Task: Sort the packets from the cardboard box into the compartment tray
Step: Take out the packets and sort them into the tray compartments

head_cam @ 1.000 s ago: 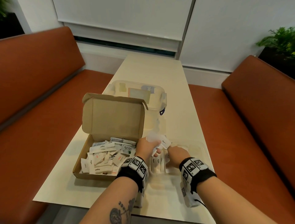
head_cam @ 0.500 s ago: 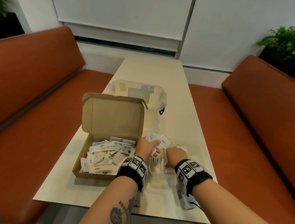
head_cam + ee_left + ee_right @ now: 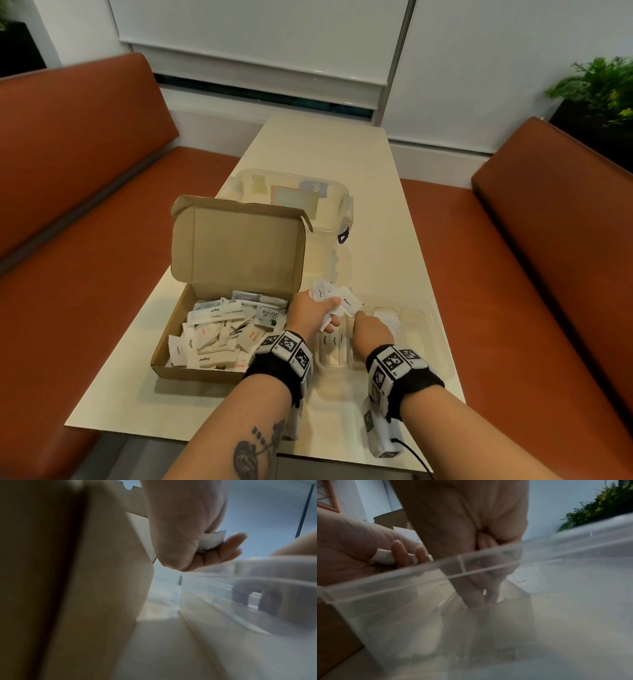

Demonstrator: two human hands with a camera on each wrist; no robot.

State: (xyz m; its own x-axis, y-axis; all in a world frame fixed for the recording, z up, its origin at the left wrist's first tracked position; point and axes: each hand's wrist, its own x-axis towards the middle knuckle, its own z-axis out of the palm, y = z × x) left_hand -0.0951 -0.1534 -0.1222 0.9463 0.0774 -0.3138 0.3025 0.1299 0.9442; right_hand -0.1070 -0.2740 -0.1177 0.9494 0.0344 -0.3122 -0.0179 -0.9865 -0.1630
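Note:
The open cardboard box (image 3: pixel 191 371) holds several white packets (image 3: pixel 219 335) marked Sugar, Salt and Stevia. To its right lies the clear compartment tray (image 3: pixel 430 320), with Sugar sticks (image 3: pixel 334 346) in its left compartment and Salt packets (image 3: pixel 527 580) further right. My left hand (image 3: pixel 332 311) hovers over the tray's near-left corner and grips a bunch of white packets (image 3: pixel 337 298), one reading Pepper, also showing as the packets (image 3: pixel 211 540). My right hand (image 3: pixel 485 596) reaches down into a middle compartment, fingertips near the floor. Whether it pinches anything is blurred by the tray wall.
A clear lidded container (image 3: pixel 339 205) stands behind the box, whose raised lid (image 3: pixel 239 246) hides part of it. Orange benches (image 3: pixel 85 240) flank the narrow table (image 3: pixel 325 150). The table's near edge (image 3: pixel 205 442) lies just under my forearms. A plant (image 3: pixel 603 85) is at the far right.
My right hand has edged slightly left and stays low in the tray. The left hand keeps its bunch of packets in almost the same spot.

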